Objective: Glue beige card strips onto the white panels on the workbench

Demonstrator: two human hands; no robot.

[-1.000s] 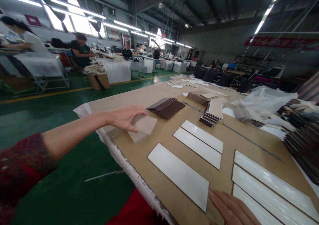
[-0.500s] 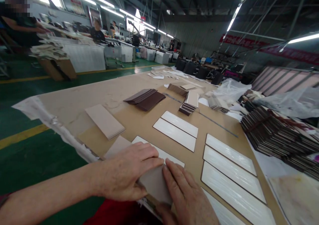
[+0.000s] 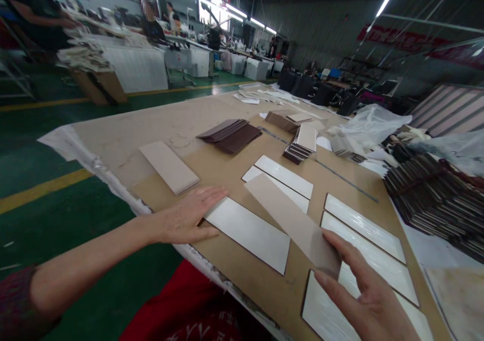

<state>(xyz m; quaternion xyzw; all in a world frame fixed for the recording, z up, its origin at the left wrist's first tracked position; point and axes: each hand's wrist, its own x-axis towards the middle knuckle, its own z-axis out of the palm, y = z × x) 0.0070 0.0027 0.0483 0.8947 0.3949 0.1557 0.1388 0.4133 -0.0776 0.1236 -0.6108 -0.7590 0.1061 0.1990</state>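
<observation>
In the head view my right hand (image 3: 366,285) grips the near end of a thin beige rectangular board (image 3: 291,217) between thumb and fingers. The board is held at a slant, its far end over a pair of white-faced boards (image 3: 283,175). My left hand (image 3: 185,215) lies with fingers stretched out at the left end of a single white-faced board (image 3: 247,232), thumb apart along its near side. Several more white-faced boards (image 3: 366,230) lie in a row at the right, partly behind my right hand. A small stack of beige boards (image 3: 169,167) lies beyond my left hand.
Stacks of dark brown boards (image 3: 230,137) and cream-topped boards (image 3: 302,142) stand farther back. A tall dark pile (image 3: 434,205) and clear plastic sheeting (image 3: 378,124) are at the right. The table's cloth-covered edge (image 3: 102,169) runs along the left. People sit at benches beyond.
My hands have moved apart. My right hand has lifted the beige board off the white-faced board and carried it right. My left hand has shifted to that white-faced board's left end.
</observation>
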